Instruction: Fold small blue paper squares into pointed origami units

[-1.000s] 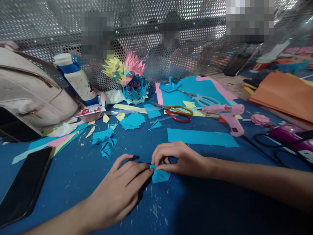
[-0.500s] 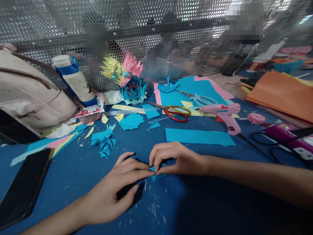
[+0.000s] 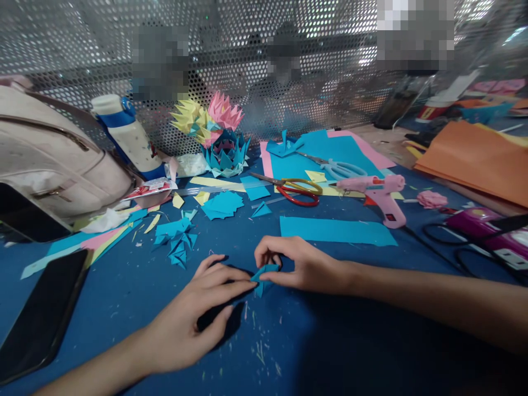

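Observation:
A small folded piece of blue paper (image 3: 264, 270) lies on the blue table between my hands. My right hand (image 3: 295, 264) pinches it between thumb and fingers, lifting part of it. Stretched out flat, my left hand (image 3: 202, 308) touches the paper's left edge with a fingertip, its thumb apart. Beyond my left hand sit several folded blue paper pieces (image 3: 177, 239) and a stack of small blue squares (image 3: 223, 205). A long blue paper strip (image 3: 338, 230) lies just past my right hand.
Scissors with red and yellow handles (image 3: 299, 190), light-blue-handled scissors (image 3: 340, 168) and a pink glue gun (image 3: 379, 192) lie beyond the strip. Paper flowers (image 3: 225, 148) stand behind, near a bottle (image 3: 127, 137). A phone (image 3: 45, 313) is at left, orange paper (image 3: 474, 159) at right.
My right hand has raised and tilted part of the folded blue paper, so more of it shows. My left hand stays nearly in place, a fingertip still on the paper.

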Available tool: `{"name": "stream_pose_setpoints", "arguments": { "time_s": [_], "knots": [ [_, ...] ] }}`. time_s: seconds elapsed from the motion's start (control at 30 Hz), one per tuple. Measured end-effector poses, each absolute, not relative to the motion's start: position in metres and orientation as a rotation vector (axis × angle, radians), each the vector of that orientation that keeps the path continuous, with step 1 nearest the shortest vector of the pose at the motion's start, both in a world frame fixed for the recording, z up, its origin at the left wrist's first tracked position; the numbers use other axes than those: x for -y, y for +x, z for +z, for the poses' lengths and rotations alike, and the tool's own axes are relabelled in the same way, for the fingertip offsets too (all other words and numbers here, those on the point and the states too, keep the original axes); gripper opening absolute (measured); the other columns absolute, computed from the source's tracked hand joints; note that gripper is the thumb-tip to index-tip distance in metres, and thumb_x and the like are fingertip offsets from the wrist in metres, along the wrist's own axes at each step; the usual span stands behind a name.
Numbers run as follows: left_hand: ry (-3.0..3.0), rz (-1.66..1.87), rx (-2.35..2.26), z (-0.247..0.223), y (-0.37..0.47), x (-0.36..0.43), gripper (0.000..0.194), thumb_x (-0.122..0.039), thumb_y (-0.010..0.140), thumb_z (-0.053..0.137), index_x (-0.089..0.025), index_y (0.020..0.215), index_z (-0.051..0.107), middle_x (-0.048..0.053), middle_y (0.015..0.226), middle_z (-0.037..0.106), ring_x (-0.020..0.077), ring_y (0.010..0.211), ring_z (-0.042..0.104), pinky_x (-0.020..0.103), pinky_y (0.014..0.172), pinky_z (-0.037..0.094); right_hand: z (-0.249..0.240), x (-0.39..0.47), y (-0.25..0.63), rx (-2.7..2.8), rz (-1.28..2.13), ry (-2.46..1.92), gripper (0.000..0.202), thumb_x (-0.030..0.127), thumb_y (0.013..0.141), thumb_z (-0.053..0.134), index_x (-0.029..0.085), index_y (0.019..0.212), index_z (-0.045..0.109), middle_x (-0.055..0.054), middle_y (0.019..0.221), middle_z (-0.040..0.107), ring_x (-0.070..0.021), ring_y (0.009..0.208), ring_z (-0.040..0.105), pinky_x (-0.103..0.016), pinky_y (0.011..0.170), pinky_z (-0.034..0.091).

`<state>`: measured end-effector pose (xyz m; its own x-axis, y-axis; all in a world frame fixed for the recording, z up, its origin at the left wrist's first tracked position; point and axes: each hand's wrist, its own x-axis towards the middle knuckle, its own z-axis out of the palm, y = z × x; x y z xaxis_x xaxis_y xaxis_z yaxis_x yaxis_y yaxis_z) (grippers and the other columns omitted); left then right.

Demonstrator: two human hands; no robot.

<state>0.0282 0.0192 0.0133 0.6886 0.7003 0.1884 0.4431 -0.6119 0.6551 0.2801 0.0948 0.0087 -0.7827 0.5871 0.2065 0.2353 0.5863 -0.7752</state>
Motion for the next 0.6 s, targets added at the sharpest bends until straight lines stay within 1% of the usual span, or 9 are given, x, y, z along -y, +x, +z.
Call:
{"name": "stream_pose_setpoints", "arguments": {
  "time_s": [0.17,0.33,0.4,0.47,0.6],
  "knots": [
    [2.356,0.568,-0.858,0.0141,0.0290,-0.0191,0.054,-0.007,0.095,0.041,-0.029,0.144,0.045,0.005,0.132,0.060,0.0188,0.123,0.057,0.056,0.121,0.020,0.0084,-0.0958,0.2795,2.313,1.137,-0.704,0.013,0.024,0.087,0.068,0.017,0.096,0.061,0.000,0.088,0.065,-0.0097,0.072,0.053,-0.021,0.065,0.044],
    [2.347,0.643,-0.931,0.0115,0.0298,-0.0201,0.049,-0.009,0.097,0.041,-0.026,0.142,0.048,0.007,0.129,0.062,0.0199,0.120,0.059,0.056,0.119,0.026,0.0108,-0.0953,0.2809,2.343,1.146,-0.705,0.027,0.032,0.085,0.073,0.018,0.106,0.062,-0.002,0.096,0.066,-0.0104,0.074,0.054,-0.021,0.065,0.045],
    [2.339,0.672,-0.961,0.0096,0.0295,-0.0207,0.048,-0.010,0.098,0.041,-0.026,0.143,0.048,0.008,0.129,0.062,0.0204,0.119,0.059,0.057,0.118,0.028,0.0112,-0.0952,0.2808,2.362,1.127,-0.709,0.030,0.032,0.084,0.074,0.019,0.110,0.062,-0.002,0.100,0.066,-0.0106,0.075,0.054,-0.021,0.064,0.045],
    [2.338,0.683,-0.982,0.0082,0.0290,-0.0212,0.047,-0.011,0.098,0.041,-0.026,0.142,0.049,0.007,0.130,0.061,0.0204,0.119,0.059,0.057,0.117,0.028,0.0109,-0.0955,0.2805,2.368,1.097,-0.721,0.029,0.029,0.085,0.072,0.020,0.111,0.062,-0.002,0.103,0.067,-0.0102,0.073,0.054,-0.020,0.063,0.044],
    [2.352,0.657,-0.984,0.0078,0.0286,-0.0207,0.048,-0.010,0.099,0.040,-0.027,0.143,0.047,0.006,0.129,0.061,0.0197,0.120,0.058,0.057,0.118,0.027,0.0088,-0.0965,0.2805,2.339,1.054,-0.769,0.026,0.023,0.087,0.070,0.020,0.111,0.062,-0.002,0.100,0.067,-0.0089,0.067,0.050,-0.021,0.062,0.042]
  ]
}}
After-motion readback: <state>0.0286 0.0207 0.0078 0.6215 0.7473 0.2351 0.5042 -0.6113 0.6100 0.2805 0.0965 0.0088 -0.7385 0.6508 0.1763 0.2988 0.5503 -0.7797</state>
